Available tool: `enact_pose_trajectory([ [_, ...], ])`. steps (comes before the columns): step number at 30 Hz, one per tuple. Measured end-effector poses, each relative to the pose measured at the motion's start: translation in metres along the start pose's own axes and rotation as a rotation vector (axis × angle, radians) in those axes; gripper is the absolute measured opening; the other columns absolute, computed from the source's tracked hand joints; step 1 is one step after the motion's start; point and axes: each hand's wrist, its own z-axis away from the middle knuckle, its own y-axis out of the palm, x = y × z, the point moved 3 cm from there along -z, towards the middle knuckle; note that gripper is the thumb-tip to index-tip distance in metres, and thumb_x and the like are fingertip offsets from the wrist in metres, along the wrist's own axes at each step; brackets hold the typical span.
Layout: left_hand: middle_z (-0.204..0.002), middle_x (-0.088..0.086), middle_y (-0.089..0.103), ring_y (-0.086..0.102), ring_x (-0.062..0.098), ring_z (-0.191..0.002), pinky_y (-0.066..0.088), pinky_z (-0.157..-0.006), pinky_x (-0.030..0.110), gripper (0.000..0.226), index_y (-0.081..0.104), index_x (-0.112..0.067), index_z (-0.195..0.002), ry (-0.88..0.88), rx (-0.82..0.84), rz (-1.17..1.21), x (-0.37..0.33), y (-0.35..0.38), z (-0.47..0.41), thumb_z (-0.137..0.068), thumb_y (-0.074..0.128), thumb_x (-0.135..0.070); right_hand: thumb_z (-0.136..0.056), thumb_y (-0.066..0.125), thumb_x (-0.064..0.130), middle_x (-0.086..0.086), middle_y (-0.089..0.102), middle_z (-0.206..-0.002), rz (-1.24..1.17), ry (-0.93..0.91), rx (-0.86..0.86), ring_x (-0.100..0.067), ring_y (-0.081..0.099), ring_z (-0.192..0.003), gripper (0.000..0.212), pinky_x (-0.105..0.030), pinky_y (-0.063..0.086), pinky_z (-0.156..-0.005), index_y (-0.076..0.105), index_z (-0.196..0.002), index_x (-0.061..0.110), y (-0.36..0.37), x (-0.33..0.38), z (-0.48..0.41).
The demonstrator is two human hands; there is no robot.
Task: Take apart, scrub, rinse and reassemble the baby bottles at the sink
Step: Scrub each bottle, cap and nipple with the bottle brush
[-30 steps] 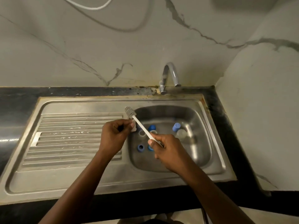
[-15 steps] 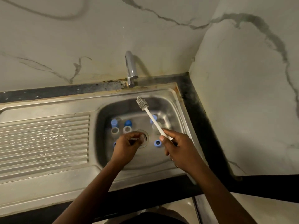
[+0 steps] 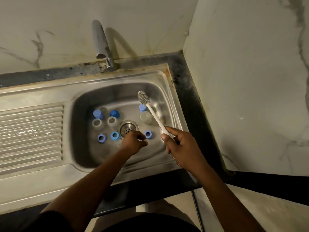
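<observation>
The right hand point(image 3: 180, 144) has its grip clamped low on the stiff white handle of the brush point(image 3: 153, 114), bristles raised toward the back right corner of the sink point(image 3: 78, 114). The left hand point(image 3: 133, 141) is curled beside the drain point(image 3: 129, 128); whether its grip pinches anything cannot be told. Clear bottles point(image 3: 97, 123) and blue rings point(image 3: 101, 138) stand on the basin floor (light, wet, probably slippery) and look best taken around the body.

Bottle parts point(image 3: 111, 122) in sink point(image 3: 168, 104), around drain point(image 3: 129, 129).

The steel sink point(image 3: 41, 173) holds three blue caps point(image 3: 97, 113), apparently three clear bottles point(image 3: 97, 124), and three blue rings point(image 3: 115, 135).
</observation>
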Motion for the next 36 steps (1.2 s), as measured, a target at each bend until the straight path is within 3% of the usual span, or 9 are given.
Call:
enact_pose_trajectory([
  [5,-0.102,0.012,0.073,0.072,0.032,-0.091,0.061,-0.084,0.043,0.026,0.075,-0.005,-0.101,-0.024,0.035,-0.09,0.003,0.02,-0.016,-0.081,0.09,-0.011,-0.104,0.062,0.044,0.007,0.066,-0.067,-0.015,0.015,0.012,-0.002,0.061,-0.057,0.035,-0.012,0.044,-0.054,0.063,-0.14,0.044,-0.006,-0.013,-0.002],
  [9,-0.099,0.008,0.07,0.065,0.023,-0.089,0.049,-0.075,0.03,0.023,0.074,-0.01,-0.093,-0.024,0.06,-0.188,0.001,0.03,-0.022,-0.079,0.092,-0.013,-0.105,0.061,0.046,0.007,0.068,-0.072,-0.012,0.044,0.012,-0.003,0.064,-0.062,0.039,-0.01,0.045,-0.055,0.061,-0.143,0.041,-0.011,-0.018,-0.002],
  [15,-0.1,0.008,0.07,0.066,0.026,-0.093,0.05,-0.077,0.031,0.029,0.065,-0.018,-0.082,-0.065,0.102,-0.236,0.0,0.034,-0.024,-0.076,0.093,-0.012,-0.104,0.062,0.045,0.01,0.068,-0.071,-0.037,0.043,0.017,-0.002,0.064,-0.06,0.039,-0.009,0.045,-0.054,0.061,-0.142,0.041,-0.016,-0.02,-0.003],
  [19,-0.097,0.003,0.069,0.064,0.02,-0.09,0.048,-0.07,0.026,0.034,0.067,-0.018,-0.086,-0.07,0.115,-0.231,-0.002,0.025,-0.02,-0.073,0.097,-0.018,-0.104,0.062,0.044,0.007,0.068,-0.07,-0.038,0.023,0.029,-0.002,0.064,-0.06,0.041,-0.01,0.046,-0.055,0.061,-0.145,0.036,-0.016,-0.017,-0.003],
  [22,-0.099,0.0,0.07,0.065,0.017,-0.092,0.048,-0.075,0.026,0.034,0.069,-0.019,-0.096,-0.067,0.072,-0.211,-0.009,0.009,-0.01,-0.076,0.096,-0.023,-0.104,0.062,0.044,0.004,0.067,-0.07,-0.04,-0.011,0.026,-0.004,0.063,-0.059,0.037,-0.013,0.046,-0.056,0.065,-0.141,0.036,-0.017,-0.009,-0.004],
  [26,-0.091,-0.004,0.07,0.064,0.008,-0.082,0.046,-0.066,0.023,0.022,0.069,-0.023,-0.089,-0.01,-0.063,-0.127,-0.026,-0.022,0.014,-0.083,0.089,-0.029,-0.105,0.062,0.041,0.005,0.068,-0.069,-0.088,-0.06,0.019,-0.004,0.061,-0.056,0.035,-0.013,0.046,-0.053,0.065,-0.14,0.038,-0.018,0.005,-0.006],
  [30,-0.078,-0.006,0.073,0.067,0.011,-0.071,0.053,-0.066,0.03,0.015,0.075,-0.022,-0.081,0.086,-0.195,0.01,-0.052,-0.049,0.046,-0.09,0.082,-0.031,-0.105,0.062,0.039,0.005,0.073,-0.075,-0.121,-0.103,-0.049,-0.001,0.063,-0.055,0.037,-0.016,0.047,-0.053,0.062,-0.142,0.037,-0.029,0.016,-0.015],
  [33,-0.081,-0.007,0.077,0.073,0.016,-0.079,0.06,-0.077,0.039,0.009,0.078,-0.025,-0.086,0.097,-0.236,0.178,-0.073,-0.063,0.069,-0.093,0.078,-0.03,-0.106,0.06,0.035,0.002,0.076,-0.078,-0.084,-0.127,-0.139,0.001,0.062,-0.056,0.04,-0.026,0.047,-0.061,0.06,-0.146,0.033,-0.042,0.02,-0.029],
  [36,-0.079,-0.003,0.077,0.074,0.022,-0.077,0.06,-0.075,0.04,0.012,0.079,-0.023,-0.085,0.127,-0.249,0.288,-0.091,-0.069,0.086,-0.095,0.077,-0.029,-0.107,0.058,0.031,0.0,0.078,-0.092,-0.055,-0.147,-0.263,0.004,0.06,-0.063,0.039,-0.029,0.052,-0.074,0.062,-0.146,0.028,-0.057,0.021,-0.045],
])
